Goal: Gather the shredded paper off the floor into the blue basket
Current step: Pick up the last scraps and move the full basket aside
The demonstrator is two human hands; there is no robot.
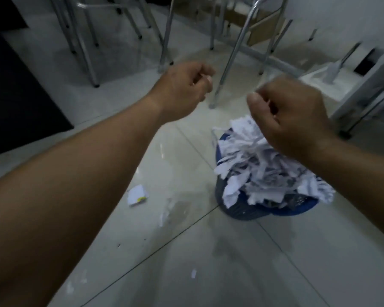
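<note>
The blue basket stands on the tiled floor at centre right. It is heaped over its rim with white shredded paper. My right hand hovers just above the heap with its fingers curled in; I see no paper in its grip. My left hand is raised to the left of the basket, its fingers curled too and apparently holding nothing. Loose scraps lie on the floor left of the basket: a folded paper piece, a few shreds and small bits nearer to me.
Metal chair and table legs stand close behind the basket. A dark mat covers the floor at far left. A white frame is at the right. Pale tiles stretch in front of the basket.
</note>
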